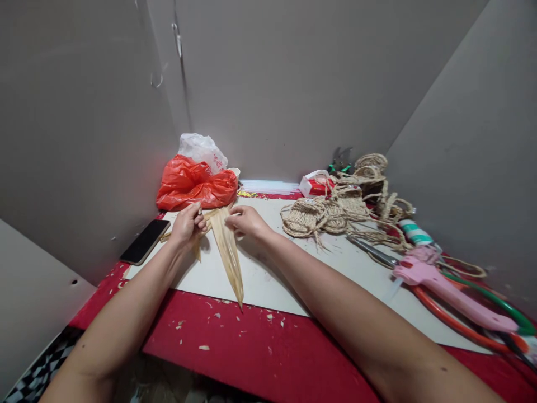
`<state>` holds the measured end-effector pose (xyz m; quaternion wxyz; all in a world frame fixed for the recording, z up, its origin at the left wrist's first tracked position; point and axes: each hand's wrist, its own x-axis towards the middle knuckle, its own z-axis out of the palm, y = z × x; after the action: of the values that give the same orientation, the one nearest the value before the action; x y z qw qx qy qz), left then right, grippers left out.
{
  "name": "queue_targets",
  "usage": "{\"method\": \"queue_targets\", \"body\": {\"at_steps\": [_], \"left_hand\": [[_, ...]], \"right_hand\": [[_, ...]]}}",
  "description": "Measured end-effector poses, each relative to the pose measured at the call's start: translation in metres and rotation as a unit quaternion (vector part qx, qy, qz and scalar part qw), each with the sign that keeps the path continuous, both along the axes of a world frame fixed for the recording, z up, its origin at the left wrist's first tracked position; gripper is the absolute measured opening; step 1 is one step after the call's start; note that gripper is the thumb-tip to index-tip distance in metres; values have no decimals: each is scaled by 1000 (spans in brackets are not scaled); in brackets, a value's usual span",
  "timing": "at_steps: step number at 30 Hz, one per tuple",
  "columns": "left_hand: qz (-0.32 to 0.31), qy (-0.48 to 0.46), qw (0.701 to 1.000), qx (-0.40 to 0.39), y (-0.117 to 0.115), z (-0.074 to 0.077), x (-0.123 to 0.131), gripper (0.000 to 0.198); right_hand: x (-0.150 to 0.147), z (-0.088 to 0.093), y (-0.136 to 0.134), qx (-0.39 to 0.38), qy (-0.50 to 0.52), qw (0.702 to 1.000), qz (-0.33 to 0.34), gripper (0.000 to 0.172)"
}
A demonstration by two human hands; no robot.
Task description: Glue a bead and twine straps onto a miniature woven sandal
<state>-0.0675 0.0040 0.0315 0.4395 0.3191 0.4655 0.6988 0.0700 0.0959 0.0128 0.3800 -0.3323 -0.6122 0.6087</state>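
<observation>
A long dried corn husk point(229, 254), pale yellow and tapering, hangs over the white board with its tip past the board's front edge. My right hand point(248, 221) pinches its right side near the wide upper end. My left hand point(188, 223) is closed at the husk's upper left, thumb against the curled fingers. More narrow husk pieces stick out beside and below my left hand. My fingers partly hide where the husk pieces meet.
The white board point(268, 280) lies on a red tabletop point(226, 341) with scattered scraps. A phone point(146, 242) and red plastic bag point(195, 184) stand left. Braided straw pieces point(308, 217), a pink glue gun point(448, 285) and large scissors point(373, 252) lie right. Grey walls enclose the table.
</observation>
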Motion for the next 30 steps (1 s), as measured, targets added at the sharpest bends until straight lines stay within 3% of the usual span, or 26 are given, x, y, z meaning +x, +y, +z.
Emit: {"method": "queue_targets", "body": {"at_steps": [4,6,10,21,26,30], "left_hand": [[-69,-20,997,-21,-2,3,4,46],[-92,-29,995,-24,-2,0,7,45],[-109,-48,993,-21,-1,-6,14,36],[-179,-140,973,-31,-4,-6,14,22],[-200,-166,965,-46,-3,-9,16,19],[-203,-152,964,-79,-4,-10,16,22]], "right_hand": [[0,9,-5,64,36,996,-53,19],[-1,15,-13,86,56,995,-18,12],[-3,20,-25,106,83,989,68,20],[3,23,-22,122,85,982,116,17],[5,23,-25,247,34,965,82,14],[5,20,-30,394,-54,917,-11,15]]}}
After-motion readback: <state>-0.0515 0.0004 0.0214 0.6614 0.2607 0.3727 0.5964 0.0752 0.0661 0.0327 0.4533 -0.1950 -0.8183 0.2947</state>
